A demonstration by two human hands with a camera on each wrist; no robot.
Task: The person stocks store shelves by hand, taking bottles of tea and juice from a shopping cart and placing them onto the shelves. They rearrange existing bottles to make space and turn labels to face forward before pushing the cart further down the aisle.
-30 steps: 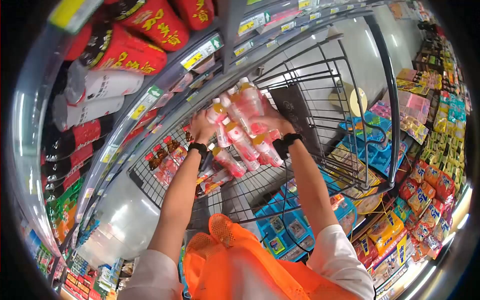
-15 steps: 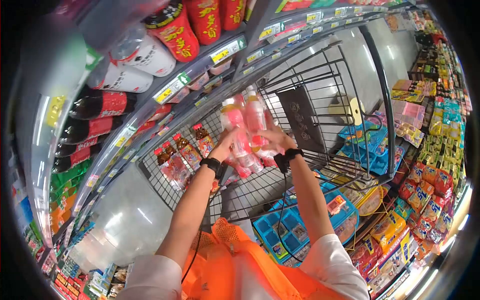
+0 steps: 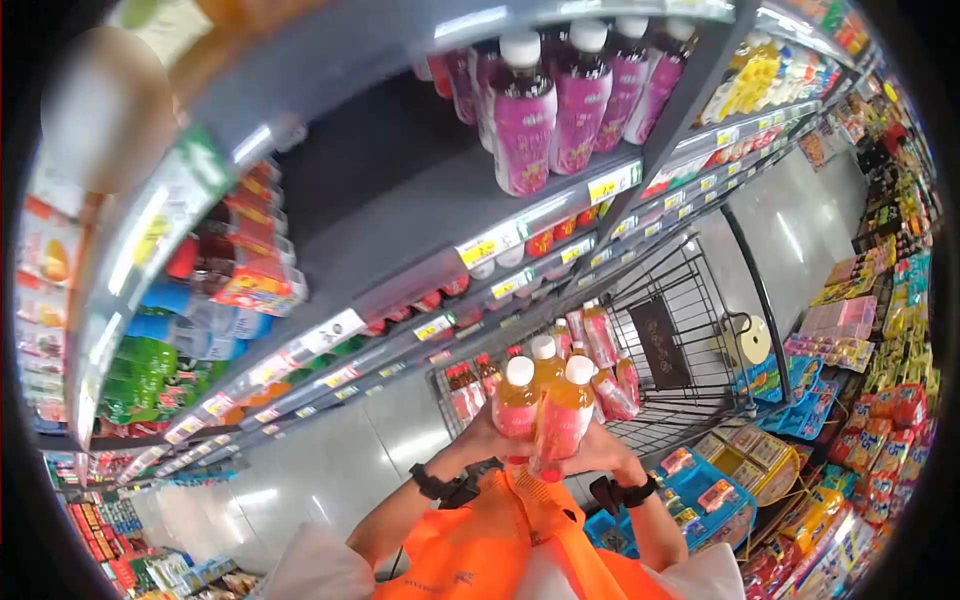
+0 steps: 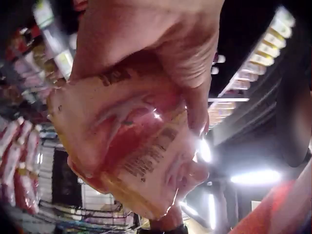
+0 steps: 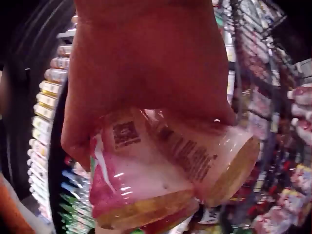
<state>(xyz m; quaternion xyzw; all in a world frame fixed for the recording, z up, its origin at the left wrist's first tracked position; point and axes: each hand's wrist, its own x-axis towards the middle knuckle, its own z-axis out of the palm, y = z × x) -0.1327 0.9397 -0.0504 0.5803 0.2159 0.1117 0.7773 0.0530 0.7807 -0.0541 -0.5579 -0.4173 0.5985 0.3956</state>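
Pink-labelled, white-capped juice bottles (image 3: pixel 565 418), three in a cluster, stand before the orange vest (image 3: pixel 512 515) in the head view; the left hand (image 3: pixel 478 440) grips them from one side, the right hand (image 3: pixel 603 452) from the other; beyond them, the wire shopping cart (image 3: pixel 700 405) holds more pink bottles (image 3: pixel 612 393) and red-capped brown bottles (image 3: pixel 464 388); purple-labelled bottles (image 3: pixel 525 132) stand upright on the dark shelf (image 3: pixel 370 195) above. From the left wrist, that hand's thumb and palm lie against the tilted bottles, its remaining fingers hidden; printed text shows on the labels. From the right wrist, the palm covers the bottles' upper parts, amber bases showing below; its fingertips cannot be made out.
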